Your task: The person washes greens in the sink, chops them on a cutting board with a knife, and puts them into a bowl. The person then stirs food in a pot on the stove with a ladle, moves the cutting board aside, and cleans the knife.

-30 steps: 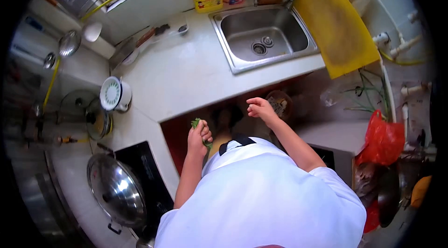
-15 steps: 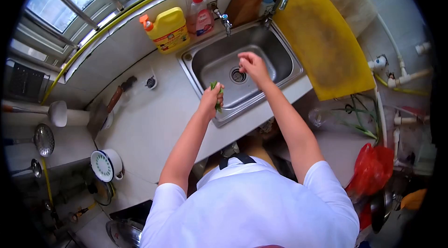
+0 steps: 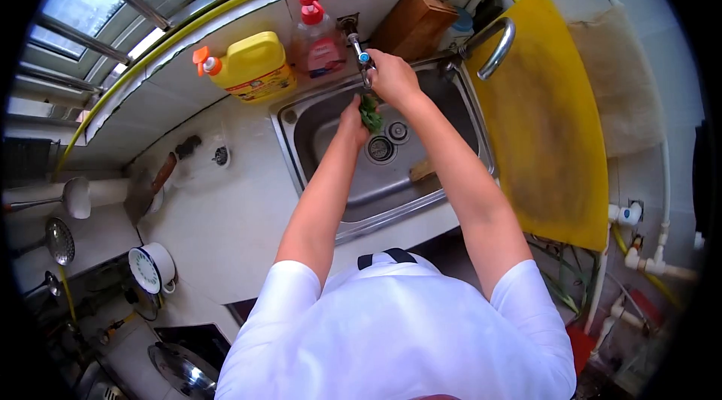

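Observation:
My left hand (image 3: 352,123) is closed on a small bunch of green leaves (image 3: 371,114) over the steel sink (image 3: 395,178), just under the spout of the wall tap (image 3: 355,42). Up at that tap is my right hand (image 3: 395,81), its fingers curled round the metal near the blue-marked knob. The fingertips are partly hidden behind the hand. Below the leaves is the round drain (image 3: 380,149), with a drain strainer (image 3: 397,130) beside it. A brown, wood-like piece (image 3: 423,170) lies in the sink by my right forearm.
Behind the sink stand a yellow jug (image 3: 256,69), a pink soap bottle (image 3: 319,42) and a wooden knife block (image 3: 415,20). A curved faucet (image 3: 496,50) and yellow board (image 3: 538,129) are at right. Leftward are a cleaver (image 3: 150,185) and an enamel pot (image 3: 153,268).
Both hands have moved forward to the wall tap, the left carrying the leaves. My right hand has taken hold of the tap. The view has shifted.

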Action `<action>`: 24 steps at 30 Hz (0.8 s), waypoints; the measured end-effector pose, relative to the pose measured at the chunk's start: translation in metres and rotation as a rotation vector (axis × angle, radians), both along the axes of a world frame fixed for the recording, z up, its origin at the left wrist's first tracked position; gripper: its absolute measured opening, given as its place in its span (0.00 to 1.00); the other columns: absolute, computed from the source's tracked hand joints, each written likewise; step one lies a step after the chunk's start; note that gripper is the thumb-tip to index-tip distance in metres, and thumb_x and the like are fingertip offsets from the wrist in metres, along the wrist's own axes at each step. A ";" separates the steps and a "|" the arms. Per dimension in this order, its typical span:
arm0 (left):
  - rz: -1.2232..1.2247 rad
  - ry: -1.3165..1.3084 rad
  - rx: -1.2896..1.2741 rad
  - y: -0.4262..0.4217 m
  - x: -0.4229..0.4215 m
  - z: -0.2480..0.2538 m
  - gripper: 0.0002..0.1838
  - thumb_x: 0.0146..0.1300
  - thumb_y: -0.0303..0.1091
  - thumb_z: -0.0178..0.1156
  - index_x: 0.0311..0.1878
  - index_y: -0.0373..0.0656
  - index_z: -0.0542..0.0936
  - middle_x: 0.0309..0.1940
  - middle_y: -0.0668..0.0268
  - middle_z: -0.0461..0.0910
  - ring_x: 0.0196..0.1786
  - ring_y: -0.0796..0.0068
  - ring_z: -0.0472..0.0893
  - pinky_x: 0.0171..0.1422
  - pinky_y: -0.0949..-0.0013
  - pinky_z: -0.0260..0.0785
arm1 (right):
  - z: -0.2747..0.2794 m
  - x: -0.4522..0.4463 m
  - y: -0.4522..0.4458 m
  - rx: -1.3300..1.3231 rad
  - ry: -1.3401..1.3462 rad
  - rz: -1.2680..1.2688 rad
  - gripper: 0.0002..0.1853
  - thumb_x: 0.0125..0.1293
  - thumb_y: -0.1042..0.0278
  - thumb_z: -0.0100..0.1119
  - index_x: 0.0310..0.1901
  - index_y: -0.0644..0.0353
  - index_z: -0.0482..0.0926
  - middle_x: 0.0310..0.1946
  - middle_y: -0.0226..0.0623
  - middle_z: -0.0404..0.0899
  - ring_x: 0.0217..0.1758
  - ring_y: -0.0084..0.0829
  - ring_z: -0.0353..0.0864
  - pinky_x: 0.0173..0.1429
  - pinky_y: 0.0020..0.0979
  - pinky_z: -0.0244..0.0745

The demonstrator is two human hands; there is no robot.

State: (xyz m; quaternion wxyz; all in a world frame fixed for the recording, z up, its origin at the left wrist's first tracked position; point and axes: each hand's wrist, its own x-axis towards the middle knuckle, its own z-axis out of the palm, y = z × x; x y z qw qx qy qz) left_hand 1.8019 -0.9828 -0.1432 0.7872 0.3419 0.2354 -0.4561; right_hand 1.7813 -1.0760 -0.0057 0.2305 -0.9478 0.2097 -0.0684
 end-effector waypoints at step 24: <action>-0.009 0.043 0.126 -0.046 -0.007 -0.046 0.08 0.66 0.42 0.49 0.36 0.51 0.72 0.21 0.73 0.69 0.18 0.80 0.63 0.21 0.72 0.55 | -0.002 -0.004 -0.024 0.338 -0.116 0.129 0.21 0.58 0.76 0.52 0.55 0.51 0.75 0.29 0.39 0.80 0.27 0.29 0.79 0.34 0.31 0.74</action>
